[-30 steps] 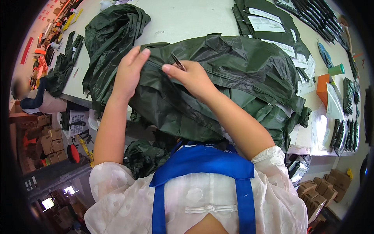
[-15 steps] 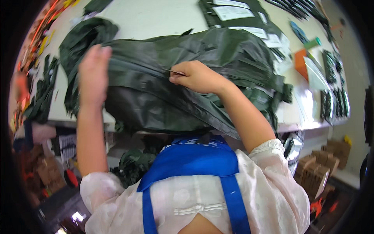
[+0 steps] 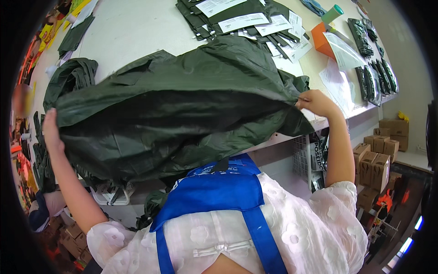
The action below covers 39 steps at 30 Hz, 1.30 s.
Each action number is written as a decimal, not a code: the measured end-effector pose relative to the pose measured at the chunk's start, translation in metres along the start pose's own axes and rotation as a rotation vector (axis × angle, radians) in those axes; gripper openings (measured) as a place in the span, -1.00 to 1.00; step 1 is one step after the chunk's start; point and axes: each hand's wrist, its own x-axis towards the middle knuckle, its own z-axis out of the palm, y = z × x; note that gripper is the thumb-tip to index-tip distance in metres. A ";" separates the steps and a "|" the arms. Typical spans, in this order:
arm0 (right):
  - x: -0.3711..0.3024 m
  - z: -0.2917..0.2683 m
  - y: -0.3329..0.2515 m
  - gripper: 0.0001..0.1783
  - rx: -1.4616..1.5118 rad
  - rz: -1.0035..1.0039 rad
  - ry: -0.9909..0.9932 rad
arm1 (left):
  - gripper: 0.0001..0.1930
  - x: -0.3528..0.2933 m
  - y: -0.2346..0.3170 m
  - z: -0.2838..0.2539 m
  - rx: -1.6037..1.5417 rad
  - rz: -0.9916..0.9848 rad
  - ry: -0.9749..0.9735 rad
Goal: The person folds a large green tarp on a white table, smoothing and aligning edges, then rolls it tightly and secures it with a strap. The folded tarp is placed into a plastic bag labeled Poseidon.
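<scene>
A large dark green waterproof garment (image 3: pixel 182 73) is stretched sideways across the near side of the table, its shiny coated fabric billowing. A long dark gap or fold runs along its middle, and the lower part hangs over the table's front edge. At its left end my left hand (image 3: pixel 51 130) grips the fabric, slightly blurred, the fingers partly hidden. My right hand (image 3: pixel 317 102) pinches the right end of the garment between thumb and fingers. Both arms are spread wide.
Behind the garment lies a pile of dark green packets (image 3: pixel 246 20) with white labels. At the right are an orange box (image 3: pixel 323 40), a green roll (image 3: pixel 332 14) and several packed dark bundles (image 3: pixel 378 75). Folded green fabric (image 3: pixel 73 77) lies at the left. Cardboard boxes (image 3: pixel 376 164) stand lower right.
My right hand has moved from the garment's middle, by the zip, to its right end. My left hand has moved left and nearer. The garment is now pulled out wide and billowing.
</scene>
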 end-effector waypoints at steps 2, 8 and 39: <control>-0.003 0.010 -0.024 -0.74 -0.170 0.172 -0.065 | -0.58 0.011 -0.061 0.016 0.886 -0.068 -0.085; 0.010 0.074 -0.022 -0.55 0.232 -0.088 0.256 | -0.54 -0.128 0.014 0.233 0.723 0.558 -0.045; 0.107 0.109 0.028 -0.68 0.075 0.150 -0.055 | -0.76 -0.206 -0.039 0.445 0.659 0.301 -1.267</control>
